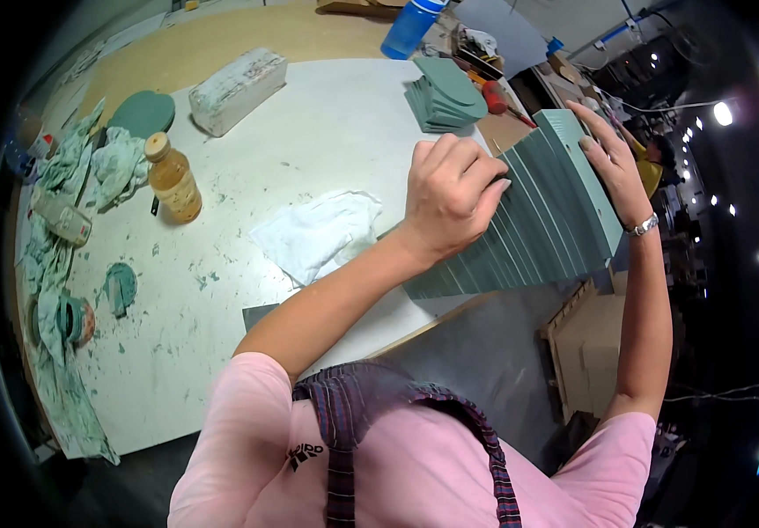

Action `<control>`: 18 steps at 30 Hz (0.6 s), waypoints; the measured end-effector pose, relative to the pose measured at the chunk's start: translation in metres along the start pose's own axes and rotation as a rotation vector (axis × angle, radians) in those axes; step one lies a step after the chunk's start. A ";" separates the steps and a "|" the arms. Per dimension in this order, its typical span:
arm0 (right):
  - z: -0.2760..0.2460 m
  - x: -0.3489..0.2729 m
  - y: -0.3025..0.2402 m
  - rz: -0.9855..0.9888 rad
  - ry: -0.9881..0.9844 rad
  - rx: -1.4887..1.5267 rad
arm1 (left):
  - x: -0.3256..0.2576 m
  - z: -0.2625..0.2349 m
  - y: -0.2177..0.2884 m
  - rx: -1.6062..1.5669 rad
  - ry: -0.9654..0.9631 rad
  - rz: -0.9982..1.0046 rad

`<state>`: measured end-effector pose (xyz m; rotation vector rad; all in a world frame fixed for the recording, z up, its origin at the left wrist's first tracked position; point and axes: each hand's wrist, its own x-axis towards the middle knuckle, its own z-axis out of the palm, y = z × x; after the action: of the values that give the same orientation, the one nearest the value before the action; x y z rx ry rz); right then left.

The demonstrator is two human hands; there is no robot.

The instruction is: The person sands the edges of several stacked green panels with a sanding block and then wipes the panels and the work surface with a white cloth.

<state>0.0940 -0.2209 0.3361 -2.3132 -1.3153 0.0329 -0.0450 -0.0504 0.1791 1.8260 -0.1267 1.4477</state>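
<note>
A tall stack of grey-green panels [520, 220] rises at the table's right edge, its layers fanned slightly. My left hand [454, 194] is at the stack's upper left edge. Its fingers are curled in and the thumb is pressed against them by the layers; whatever is pinched there is hidden. On the stack's right side lies my right hand [613, 167], fingers stretched along the outer panel and thumb apart on its face, steadying it. A crumpled white cloth [322, 233] is on the table beside my left forearm.
The white table [247, 189] carries a bottle of amber liquid [174, 180], a stained block [239, 91], a green disc [142, 113] and smeared rags [115, 163]. Curved green pieces [445, 92] are piled at the back right, near a blue bottle [410, 28]. Cardboard boxes [586, 352] stand below right.
</note>
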 end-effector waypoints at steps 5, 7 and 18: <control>0.000 -0.001 -0.005 0.005 -0.007 -0.014 | 0.003 0.005 -0.007 -0.032 0.021 0.014; -0.001 0.000 -0.005 0.015 -0.016 -0.004 | 0.006 0.005 -0.008 -0.044 0.028 0.036; 0.000 0.001 -0.002 -0.021 -0.001 -0.016 | 0.012 0.003 -0.010 -0.002 0.022 0.129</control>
<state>0.0931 -0.2200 0.3372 -2.3127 -1.3456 0.0171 -0.0328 -0.0410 0.1842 1.8288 -0.2381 1.5548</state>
